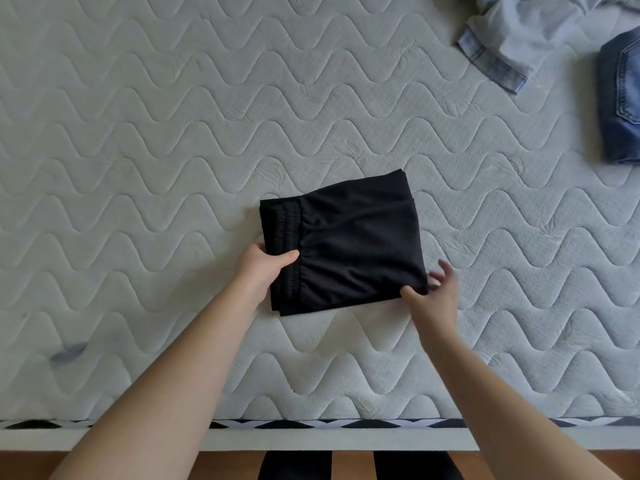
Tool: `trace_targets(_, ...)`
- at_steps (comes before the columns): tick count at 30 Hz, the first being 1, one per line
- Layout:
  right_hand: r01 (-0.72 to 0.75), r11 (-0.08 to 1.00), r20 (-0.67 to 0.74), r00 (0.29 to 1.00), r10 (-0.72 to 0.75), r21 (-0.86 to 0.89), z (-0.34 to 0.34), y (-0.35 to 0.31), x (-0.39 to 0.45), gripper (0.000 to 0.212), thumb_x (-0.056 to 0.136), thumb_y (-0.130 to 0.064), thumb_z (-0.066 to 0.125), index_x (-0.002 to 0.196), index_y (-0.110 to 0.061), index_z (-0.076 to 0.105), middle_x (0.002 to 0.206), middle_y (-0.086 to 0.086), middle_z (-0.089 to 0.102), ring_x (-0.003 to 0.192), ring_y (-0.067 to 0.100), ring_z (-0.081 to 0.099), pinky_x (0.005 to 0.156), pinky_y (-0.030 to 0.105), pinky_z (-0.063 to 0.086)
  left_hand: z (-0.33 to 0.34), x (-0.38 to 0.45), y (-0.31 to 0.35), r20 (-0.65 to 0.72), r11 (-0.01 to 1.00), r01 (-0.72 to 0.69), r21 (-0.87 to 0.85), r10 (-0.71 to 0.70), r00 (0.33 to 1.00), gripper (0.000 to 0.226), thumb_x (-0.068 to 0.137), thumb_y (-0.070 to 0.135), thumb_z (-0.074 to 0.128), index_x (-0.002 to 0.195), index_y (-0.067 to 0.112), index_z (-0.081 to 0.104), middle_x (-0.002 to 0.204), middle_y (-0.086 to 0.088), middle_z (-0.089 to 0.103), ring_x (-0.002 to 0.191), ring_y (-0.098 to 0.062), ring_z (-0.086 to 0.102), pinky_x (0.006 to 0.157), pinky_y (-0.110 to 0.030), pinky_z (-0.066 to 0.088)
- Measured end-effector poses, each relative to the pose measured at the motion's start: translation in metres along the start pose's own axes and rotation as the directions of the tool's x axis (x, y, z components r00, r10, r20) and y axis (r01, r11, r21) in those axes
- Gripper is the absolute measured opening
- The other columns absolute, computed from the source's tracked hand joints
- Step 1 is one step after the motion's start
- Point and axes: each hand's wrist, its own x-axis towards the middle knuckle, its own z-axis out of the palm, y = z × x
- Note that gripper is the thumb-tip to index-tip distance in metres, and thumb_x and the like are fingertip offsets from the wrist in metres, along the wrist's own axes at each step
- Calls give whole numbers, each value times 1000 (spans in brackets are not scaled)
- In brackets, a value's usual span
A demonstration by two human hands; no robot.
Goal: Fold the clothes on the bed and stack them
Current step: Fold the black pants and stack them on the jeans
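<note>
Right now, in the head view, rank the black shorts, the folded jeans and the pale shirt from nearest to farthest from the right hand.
1. Black shorts: pinched at their corner by the right hand.
2. Folded jeans: far right edge.
3. Pale shirt: top right corner.

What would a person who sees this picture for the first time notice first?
The folded black shorts at the centre of the quilted mattress stand out most, with the left hand gripping the waistband side and the right hand pinching the near right corner. Dark blue jeans and a light denim garment lie at the far right.
</note>
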Motion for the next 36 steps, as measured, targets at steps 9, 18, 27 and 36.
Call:
trace_targets(9, 56, 972, 198, 980, -9, -229, 0, -62, 63, 58, 80, -65, 60, 121, -25, 56, 104, -9, 65, 92, 9, 62, 77, 29, 48, -1, 1, 4, 136, 988, -28, -154, 49, 990, 46, 73, 19, 86, 106, 26, 55, 102, 12, 67, 91, -2, 65, 69, -18, 49)
trace_targets(18, 418, 751, 305, 905, -296, -512, -2, -57, 74, 31, 93, -50, 51, 103, -22, 47, 84, -13, 56, 74, 4, 54, 54, 24, 37, 6, -15, -8, 29, 968, -243, -58, 245, 969, 37, 78, 47, 75, 110, 42, 58, 114, 18, 66, 107, -3, 62, 99, -34, 49)
trace_targets(27, 470, 840, 189, 882, -433, -269, -93, -93, -9, 27, 93, -48, 52, 118, -39, 46, 87, -25, 60, 81, -11, 56, 61, 14, 37, 3, -124, 38, -5, 919, -390, -57, 390, 921, 40, 66, 57, 76, 100, 46, 59, 99, 22, 70, 94, -2, 67, 90, -38, 54)
trace_targets(36, 526, 835, 93, 851, -518, -163, -262, -144, -134, 23, 93, -42, 58, 111, -49, 45, 85, -40, 60, 78, -13, 59, 58, 5, 41, 3, -312, 76, 156, 860, -504, -77, 510, 846, 43, 68, 62, 71, 107, 50, 57, 108, 21, 68, 101, 0, 64, 95, -38, 51)
